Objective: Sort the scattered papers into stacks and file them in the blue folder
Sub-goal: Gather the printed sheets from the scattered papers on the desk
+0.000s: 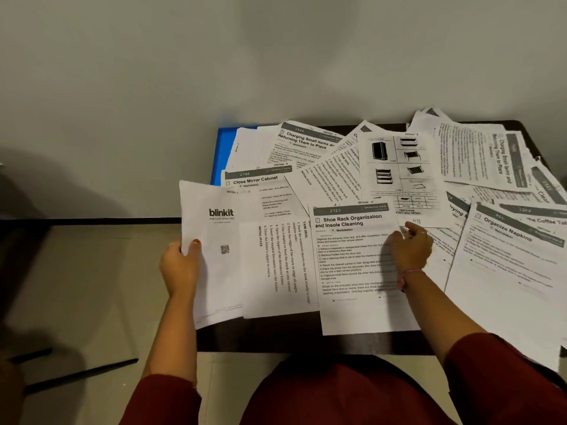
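Observation:
Several printed sheets lie scattered over a small dark table (pixel 306 342). My left hand (pixel 179 265) grips the left edge of the "blinkit" sheet (pixel 214 271), which overhangs the table's left side. My right hand (pixel 409 248) pinches the right edge of the "Shoe Rack Organization" sheet (pixel 352 271) near the table's front. Between them lies a sideways "Task Goal" sheet (pixel 276 271). The blue folder (pixel 222 148) sits at the back left, mostly buried under papers, with only its left strip showing.
More sheets cover the right side, including "Organize Napkins" (pixel 506 265), a shelf-picture sheet (pixel 399 170) and "Charging Small Items" (pixel 306 142). A grey wall stands right behind the table. Tiled floor (pixel 92 286) lies to the left.

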Available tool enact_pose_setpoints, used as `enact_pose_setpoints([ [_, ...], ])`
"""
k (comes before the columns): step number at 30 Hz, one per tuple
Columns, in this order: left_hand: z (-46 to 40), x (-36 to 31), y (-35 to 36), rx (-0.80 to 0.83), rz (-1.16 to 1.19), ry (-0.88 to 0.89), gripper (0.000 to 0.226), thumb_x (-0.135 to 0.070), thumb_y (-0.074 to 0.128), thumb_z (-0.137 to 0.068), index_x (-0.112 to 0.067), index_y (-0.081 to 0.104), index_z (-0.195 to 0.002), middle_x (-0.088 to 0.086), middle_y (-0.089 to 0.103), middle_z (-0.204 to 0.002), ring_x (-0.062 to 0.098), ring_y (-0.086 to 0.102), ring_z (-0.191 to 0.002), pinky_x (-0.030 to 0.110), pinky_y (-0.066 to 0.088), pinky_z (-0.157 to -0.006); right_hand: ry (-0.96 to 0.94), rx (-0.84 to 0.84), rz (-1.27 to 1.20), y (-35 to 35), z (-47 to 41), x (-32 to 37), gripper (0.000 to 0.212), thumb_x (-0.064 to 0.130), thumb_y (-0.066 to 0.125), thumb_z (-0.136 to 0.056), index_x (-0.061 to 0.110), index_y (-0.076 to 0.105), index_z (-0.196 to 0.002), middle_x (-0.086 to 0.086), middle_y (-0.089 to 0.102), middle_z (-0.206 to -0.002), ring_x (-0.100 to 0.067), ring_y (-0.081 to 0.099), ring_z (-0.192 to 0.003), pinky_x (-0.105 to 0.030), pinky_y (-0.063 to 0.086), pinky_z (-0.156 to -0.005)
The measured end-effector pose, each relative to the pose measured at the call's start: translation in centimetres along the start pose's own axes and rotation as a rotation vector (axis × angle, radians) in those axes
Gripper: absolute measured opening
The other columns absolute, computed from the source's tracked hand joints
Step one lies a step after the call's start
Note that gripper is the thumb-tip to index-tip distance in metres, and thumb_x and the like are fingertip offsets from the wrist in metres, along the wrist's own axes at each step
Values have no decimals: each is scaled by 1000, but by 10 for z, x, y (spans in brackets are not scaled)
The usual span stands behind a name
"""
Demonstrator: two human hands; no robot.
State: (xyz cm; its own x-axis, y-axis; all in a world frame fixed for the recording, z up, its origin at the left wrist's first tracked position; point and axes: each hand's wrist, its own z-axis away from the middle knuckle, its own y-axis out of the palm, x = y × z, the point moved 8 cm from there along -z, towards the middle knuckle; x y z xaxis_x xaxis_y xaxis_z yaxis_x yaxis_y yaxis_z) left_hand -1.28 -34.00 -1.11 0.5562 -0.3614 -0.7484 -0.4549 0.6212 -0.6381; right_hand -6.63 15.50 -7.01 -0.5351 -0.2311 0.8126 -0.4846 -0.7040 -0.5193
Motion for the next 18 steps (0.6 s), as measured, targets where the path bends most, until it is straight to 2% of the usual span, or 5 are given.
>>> enact_pose_setpoints([
  [2, 1, -28, -19, -30, -57, 134, 29, -21, 56, -95, 4, 61, -110, 21, 64, -105, 35, 58, -92, 35, 42, -75, -30, 5, -20, 5, 6, 7, 32, 11, 57, -88, 12, 57, -119, -12, 45, -131, -27, 49, -118, -48, 38, -103],
  [6, 9, -86, -54, -92, -82, 353, 32, -25, 53, -97, 6, 61, -106, 22, 63, -91, 27, 52, -78, 30, 33, -65, -91, 137, -180, 29, 20, 31, 33, 9, 58, -90, 8, 55, -122, -10, 44, -129, -14, 51, -103, -23, 41, -87],
  [9, 15, -122, -67, -112, -67, 462, 34, -26, 51, -98, 6, 60, -105, 25, 63, -95, 37, 57, -84, 36, 38, -68, -165, 284, -231, 52, 36, 54, 35, 15, 64, -88, 17, 53, -121, -7, 48, -118, -17, 54, -96, -26, 43, -83],
  [14, 23, -146, -70, -95, 29, 500, 23, -22, 51, -98, -5, 49, -82, 3, 46, -67, 16, 36, -58, 20, 26, -45, -201, 489, -306, 78, 61, 78, 37, 17, 67, -86, 17, 52, -120, -5, 58, -110, -16, 59, -100, -19, 48, -82],
  [18, 13, -129, -48, 34, 174, 407, 19, -26, 55, -96, -19, 52, -79, 1, 53, -73, 15, 45, -64, 27, 37, -59, -211, 604, -321, 87, 78, 96, 38, 22, 67, -87, 14, 54, -122, -1, 60, -118, -14, 59, -108, -28, 50, -92],
])
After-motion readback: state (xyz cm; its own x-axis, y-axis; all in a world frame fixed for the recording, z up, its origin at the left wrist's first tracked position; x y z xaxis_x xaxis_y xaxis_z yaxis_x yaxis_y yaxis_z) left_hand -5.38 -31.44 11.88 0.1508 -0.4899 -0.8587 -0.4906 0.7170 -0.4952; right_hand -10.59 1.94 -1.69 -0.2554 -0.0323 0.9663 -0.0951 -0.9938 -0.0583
